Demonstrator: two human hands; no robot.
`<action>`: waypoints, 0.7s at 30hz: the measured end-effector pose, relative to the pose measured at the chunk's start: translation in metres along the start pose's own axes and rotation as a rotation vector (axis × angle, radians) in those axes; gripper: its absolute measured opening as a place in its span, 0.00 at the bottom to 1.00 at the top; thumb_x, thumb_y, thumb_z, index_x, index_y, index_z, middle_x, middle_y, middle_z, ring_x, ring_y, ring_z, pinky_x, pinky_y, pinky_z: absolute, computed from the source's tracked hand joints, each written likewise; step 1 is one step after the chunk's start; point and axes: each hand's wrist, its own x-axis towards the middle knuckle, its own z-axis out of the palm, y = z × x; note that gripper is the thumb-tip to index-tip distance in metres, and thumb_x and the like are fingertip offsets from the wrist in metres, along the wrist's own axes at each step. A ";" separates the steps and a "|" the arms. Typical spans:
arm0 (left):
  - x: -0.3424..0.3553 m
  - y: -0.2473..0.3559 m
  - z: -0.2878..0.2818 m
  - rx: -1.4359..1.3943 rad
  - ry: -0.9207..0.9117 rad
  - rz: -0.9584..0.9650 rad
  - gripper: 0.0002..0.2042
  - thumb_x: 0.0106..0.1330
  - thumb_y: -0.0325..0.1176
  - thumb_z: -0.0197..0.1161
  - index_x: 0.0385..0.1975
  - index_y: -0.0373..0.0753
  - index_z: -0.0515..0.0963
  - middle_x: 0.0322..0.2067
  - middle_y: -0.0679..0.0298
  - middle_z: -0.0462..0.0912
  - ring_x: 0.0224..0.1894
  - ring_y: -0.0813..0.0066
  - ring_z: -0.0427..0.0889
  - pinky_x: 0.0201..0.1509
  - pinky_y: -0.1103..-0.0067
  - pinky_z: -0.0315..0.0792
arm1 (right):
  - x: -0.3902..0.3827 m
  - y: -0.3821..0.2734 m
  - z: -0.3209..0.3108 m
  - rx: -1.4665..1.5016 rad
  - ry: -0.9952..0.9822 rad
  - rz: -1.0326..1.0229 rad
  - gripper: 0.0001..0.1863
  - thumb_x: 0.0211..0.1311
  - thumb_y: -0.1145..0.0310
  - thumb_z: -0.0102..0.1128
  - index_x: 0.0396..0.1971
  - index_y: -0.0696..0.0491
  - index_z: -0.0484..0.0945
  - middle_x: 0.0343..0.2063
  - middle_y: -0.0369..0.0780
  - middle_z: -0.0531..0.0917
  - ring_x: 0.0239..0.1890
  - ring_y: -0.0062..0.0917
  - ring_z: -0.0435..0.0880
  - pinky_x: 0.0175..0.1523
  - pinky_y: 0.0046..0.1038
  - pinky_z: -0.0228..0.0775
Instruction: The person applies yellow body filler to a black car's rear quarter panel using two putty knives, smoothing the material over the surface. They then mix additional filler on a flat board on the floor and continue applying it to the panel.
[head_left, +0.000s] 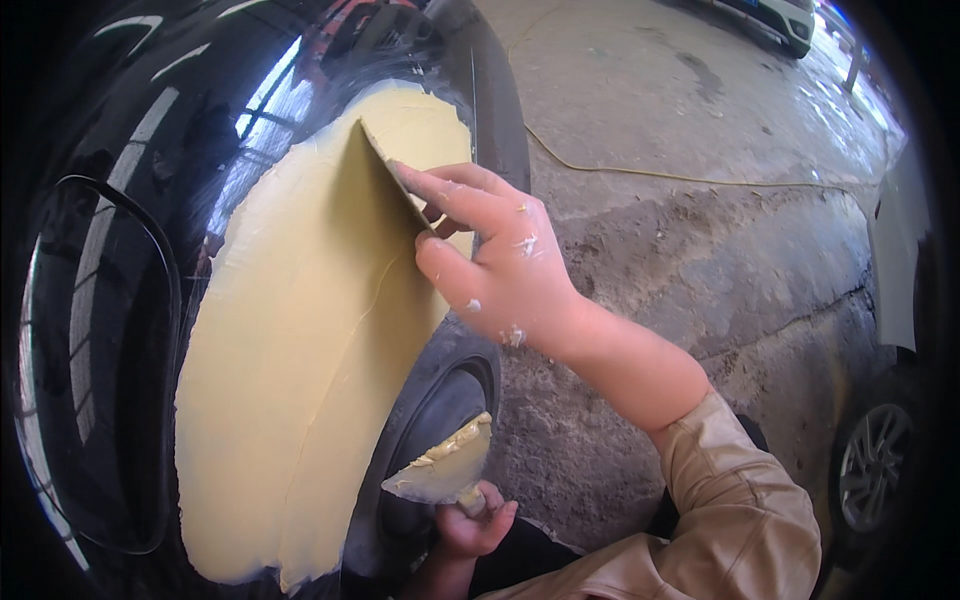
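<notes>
Spreader on yellow patch

The right hand pinches the spreader against the patch's upper part; by its lower right edge, the left hand grips a paste-edged putty knife. Black bodywork lies left of the patch, concrete floor right, and farther off a white car, cut off above.

The paste is pale yellow; the car body is glossy black, streaked white. The sleeve is tan; the cable yellow; the floor mottled grey.
</notes>
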 end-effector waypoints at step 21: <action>-0.014 0.023 0.000 0.071 -0.129 0.145 0.31 0.52 0.13 0.69 0.57 0.27 0.62 0.23 0.67 0.70 0.22 0.80 0.70 0.29 0.83 0.70 | -0.015 -0.050 0.018 0.006 -0.085 -0.172 0.33 0.40 0.79 0.62 0.56 0.58 0.80 0.48 0.48 0.80 0.41 0.37 0.85 0.47 0.30 0.79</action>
